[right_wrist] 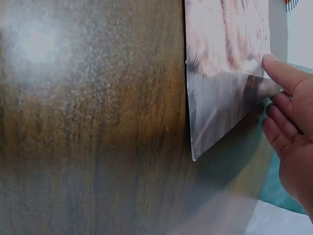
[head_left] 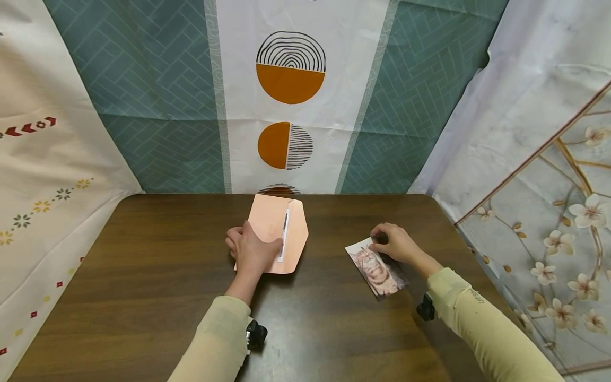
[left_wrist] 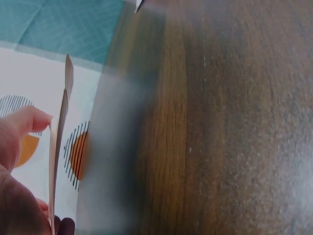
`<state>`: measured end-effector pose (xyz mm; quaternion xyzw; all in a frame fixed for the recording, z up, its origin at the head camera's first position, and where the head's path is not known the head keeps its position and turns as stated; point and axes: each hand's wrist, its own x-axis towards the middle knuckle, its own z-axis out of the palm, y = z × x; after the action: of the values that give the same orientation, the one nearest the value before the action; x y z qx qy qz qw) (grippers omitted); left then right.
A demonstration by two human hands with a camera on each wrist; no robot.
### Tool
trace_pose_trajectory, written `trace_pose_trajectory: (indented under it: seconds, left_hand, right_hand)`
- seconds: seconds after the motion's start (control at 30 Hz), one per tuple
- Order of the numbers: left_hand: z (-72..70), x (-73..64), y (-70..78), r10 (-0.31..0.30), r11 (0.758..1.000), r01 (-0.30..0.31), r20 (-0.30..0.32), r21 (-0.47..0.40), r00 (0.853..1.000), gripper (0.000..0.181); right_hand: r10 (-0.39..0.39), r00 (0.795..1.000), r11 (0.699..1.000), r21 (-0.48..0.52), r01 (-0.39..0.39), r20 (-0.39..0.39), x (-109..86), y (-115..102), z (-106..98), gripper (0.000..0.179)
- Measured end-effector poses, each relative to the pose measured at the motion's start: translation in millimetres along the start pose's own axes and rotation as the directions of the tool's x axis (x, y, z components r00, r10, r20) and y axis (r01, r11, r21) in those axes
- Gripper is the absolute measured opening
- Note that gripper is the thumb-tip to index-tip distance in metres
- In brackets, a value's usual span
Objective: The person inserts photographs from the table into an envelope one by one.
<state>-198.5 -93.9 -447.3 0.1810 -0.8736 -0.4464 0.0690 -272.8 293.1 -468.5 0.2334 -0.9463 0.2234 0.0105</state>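
Note:
My left hand (head_left: pixel 253 249) holds a peach-coloured envelope (head_left: pixel 267 223) by its left side, flap to the right. Its thumb lies on the front and the other fingers go behind, as the left wrist view shows with the envelope (left_wrist: pixel 56 161) edge-on. A narrow white strip with dark marks (head_left: pixel 284 236) shows along the flap side. To the right, my right hand (head_left: pixel 396 243) pinches one edge of a photo card (head_left: pixel 374 270) with a furry, cat-like animal on it. In the right wrist view the card (right_wrist: pixel 227 39) has a glossy greyish end; whether that is a clear sleeve I cannot tell.
Both hands work over a dark brown wooden table (head_left: pixel 143 286). Patterned cloth hangs behind its far edge (head_left: pixel 286 148) and along both sides. A small black device (head_left: pixel 256 335) is strapped at the left wrist, another (head_left: pixel 426 307) at the right.

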Motion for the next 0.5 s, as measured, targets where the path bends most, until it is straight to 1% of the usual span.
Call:
trace_pose_trajectory:
  seconds: [0.13,0.33,0.5]
  left_hand:
    - [-0.2,-0.5,0.3,0.006,1.0,-0.006,-0.004,0.002,1.0,0.089]
    - [-0.4,-1.4,0.4,0.013,1.0,-0.013,-0.019,-0.001,1.0,0.087]
    - [-0.2,-1.9,1.7,0.015,1.0,-0.015,-0.017,0.0,1.0,0.087]
  right_hand:
    - [0.032,0.999,0.999,0.033,-0.033,0.011,-0.4,-2.1,1.1,0.025]
    - [0.027,1.0,0.998,0.058,-0.026,-0.012,0.6,-4.8,3.2,0.025]
    - [0.039,0.999,0.995,0.088,-0.038,-0.01,0.9,-8.5,3.4,0.023]
